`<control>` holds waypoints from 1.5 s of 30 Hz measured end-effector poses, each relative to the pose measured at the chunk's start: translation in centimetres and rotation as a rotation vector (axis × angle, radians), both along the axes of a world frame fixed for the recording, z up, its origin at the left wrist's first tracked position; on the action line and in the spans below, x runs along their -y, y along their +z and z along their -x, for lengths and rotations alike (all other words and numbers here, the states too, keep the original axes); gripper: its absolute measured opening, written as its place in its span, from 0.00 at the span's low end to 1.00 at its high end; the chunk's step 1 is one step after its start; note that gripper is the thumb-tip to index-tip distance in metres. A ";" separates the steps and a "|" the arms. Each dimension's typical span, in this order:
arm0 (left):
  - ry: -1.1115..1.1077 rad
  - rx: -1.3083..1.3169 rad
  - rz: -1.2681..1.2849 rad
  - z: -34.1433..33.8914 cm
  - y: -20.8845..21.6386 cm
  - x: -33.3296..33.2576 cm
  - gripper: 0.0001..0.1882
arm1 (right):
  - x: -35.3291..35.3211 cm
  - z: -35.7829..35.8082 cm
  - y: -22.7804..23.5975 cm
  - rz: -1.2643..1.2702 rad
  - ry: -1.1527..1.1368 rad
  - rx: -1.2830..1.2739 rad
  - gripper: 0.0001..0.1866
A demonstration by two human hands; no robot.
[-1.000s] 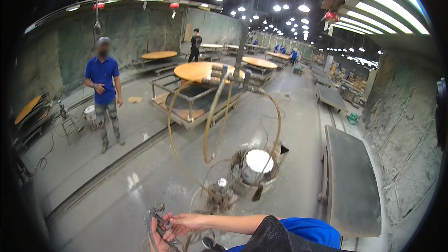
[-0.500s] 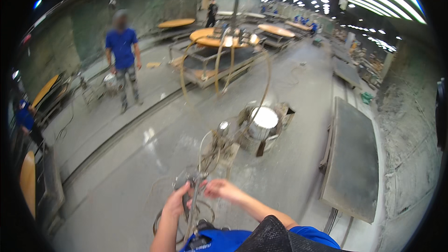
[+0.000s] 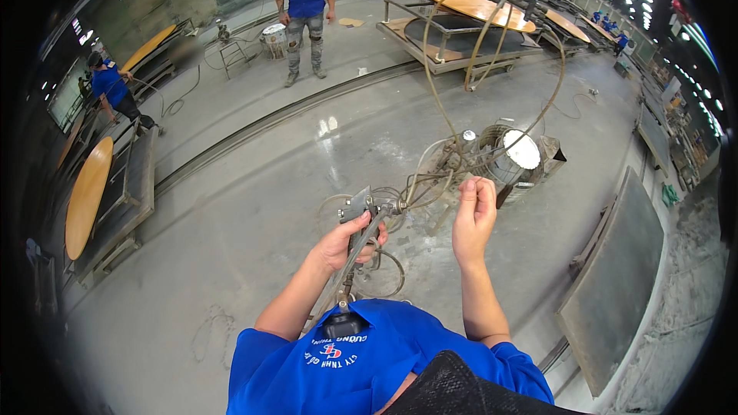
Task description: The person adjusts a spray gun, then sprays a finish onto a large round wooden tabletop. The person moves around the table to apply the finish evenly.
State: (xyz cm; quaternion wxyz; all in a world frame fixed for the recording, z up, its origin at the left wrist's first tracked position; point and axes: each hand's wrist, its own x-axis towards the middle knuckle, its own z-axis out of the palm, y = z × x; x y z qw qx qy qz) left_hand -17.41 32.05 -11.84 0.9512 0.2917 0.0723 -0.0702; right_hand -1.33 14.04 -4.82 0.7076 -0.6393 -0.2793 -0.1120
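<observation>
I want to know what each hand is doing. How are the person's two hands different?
The left hand is closed in a fist around the grey metal spray gun, while the right hand only pinches the thin looping hose with its fingertips. The left hand sits lower and nearer the body; the right hand is raised higher. Both are bare and come from blue sleeves.

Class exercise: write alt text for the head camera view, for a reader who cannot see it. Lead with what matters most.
A person in a blue shirt grips a metal spray gun in the left hand and pinches a thin hose with the raised right hand. Hoses loop over a grey concrete floor toward a white-topped pressure pot; another person in blue stands beyond.
</observation>
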 end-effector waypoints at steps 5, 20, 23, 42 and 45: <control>-0.022 -0.004 -0.167 1.9 1.1 -1.7 0.24 | -4.0 2.9 0.5 0.058 0.168 0.023 0.11; -0.089 0.134 0.096 2.5 0.2 -3.3 0.29 | -4.0 6.0 1.6 0.049 0.105 0.083 0.10; -0.090 0.152 0.148 2.2 -0.2 -3.4 0.31 | -4.1 6.6 0.7 0.057 0.163 0.077 0.09; 0.006 -0.149 0.122 4.0 -2.5 -2.9 0.33 | -3.7 8.5 -4.1 0.148 0.210 -0.091 0.06; 0.015 -0.142 0.137 4.3 -2.9 -3.0 0.33 | -3.8 8.4 -4.5 0.159 0.161 0.001 0.05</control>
